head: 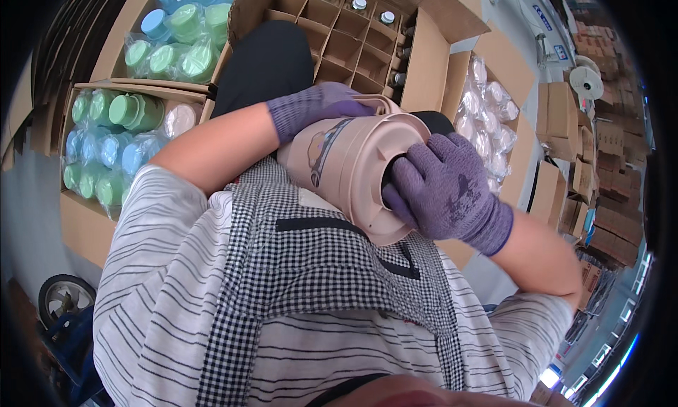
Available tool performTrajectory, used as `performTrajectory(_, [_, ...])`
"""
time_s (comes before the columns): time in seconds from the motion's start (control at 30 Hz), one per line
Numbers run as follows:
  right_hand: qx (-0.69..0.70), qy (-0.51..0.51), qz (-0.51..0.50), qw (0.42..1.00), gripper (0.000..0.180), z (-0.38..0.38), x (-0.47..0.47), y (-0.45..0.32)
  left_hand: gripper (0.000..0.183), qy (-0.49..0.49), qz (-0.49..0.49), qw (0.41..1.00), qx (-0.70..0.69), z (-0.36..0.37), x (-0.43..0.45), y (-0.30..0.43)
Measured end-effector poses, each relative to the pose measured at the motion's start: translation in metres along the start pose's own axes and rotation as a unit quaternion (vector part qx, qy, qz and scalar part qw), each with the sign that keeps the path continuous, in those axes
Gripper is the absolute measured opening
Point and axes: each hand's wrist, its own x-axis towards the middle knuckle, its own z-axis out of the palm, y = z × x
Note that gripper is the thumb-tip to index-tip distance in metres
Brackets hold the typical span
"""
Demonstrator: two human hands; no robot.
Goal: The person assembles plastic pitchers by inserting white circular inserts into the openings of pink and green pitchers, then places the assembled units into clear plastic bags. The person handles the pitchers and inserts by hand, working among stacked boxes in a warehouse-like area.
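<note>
A pink plastic thermos jug (339, 158) lies tilted across my lap, its round open mouth facing me. My left hand (323, 108), in a purple knit glove, grips the jug at its far side by the looped handle; part of its fingers is hidden behind the jug. My right hand (442, 187), gloved alike, is at the mouth, with fingertips reaching into the dark opening and pinching around its rim. Whether those fingers hold something inside cannot be seen. A printed picture shows on the jug's side.
Ahead stands a divided carton (339, 47) with several white-capped bottles. At the left are cartons of green and blue wrapped jugs (111, 150). A carton of wrapped pale items (484, 121) stands at the right, near stacked boxes (556, 121). A wheel (66, 300) is at the lower left.
</note>
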Motion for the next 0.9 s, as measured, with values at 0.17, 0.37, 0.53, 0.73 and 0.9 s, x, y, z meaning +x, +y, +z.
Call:
performTrajectory(0.17, [0.171, 0.018, 0.288, 0.942, 0.019, 0.048, -0.015, 0.003, 0.020, 0.186, -0.139, 0.947, 0.223, -0.024, -0.054, 0.055])
performTrajectory(0.37, [0.172, 0.129, 0.290, 0.933, 0.018, 0.137, -0.058, 0.011, 0.020, 0.322, -0.235, 0.913, 0.088, -0.009, -0.034, 0.117])
performTrajectory(0.53, [0.197, 0.141, 0.365, 0.899, 0.023, 0.177, -0.076, -0.007, 0.021, 0.273, -0.140, 0.940, 0.152, -0.002, -0.026, 0.120])
performTrajectory(0.73, [0.410, 0.354, 0.435, 0.719, 0.033, 0.110, -0.069, 0.007, 0.020, 0.197, -0.099, 0.908, 0.358, -0.050, -0.012, 0.098])
performTrajectory(0.9, [0.412, 0.506, 0.301, 0.695, 0.052, 0.080, -0.029, 0.027, 0.046, 0.188, -0.063, 0.978, 0.058, -0.031, 0.027, 0.082])
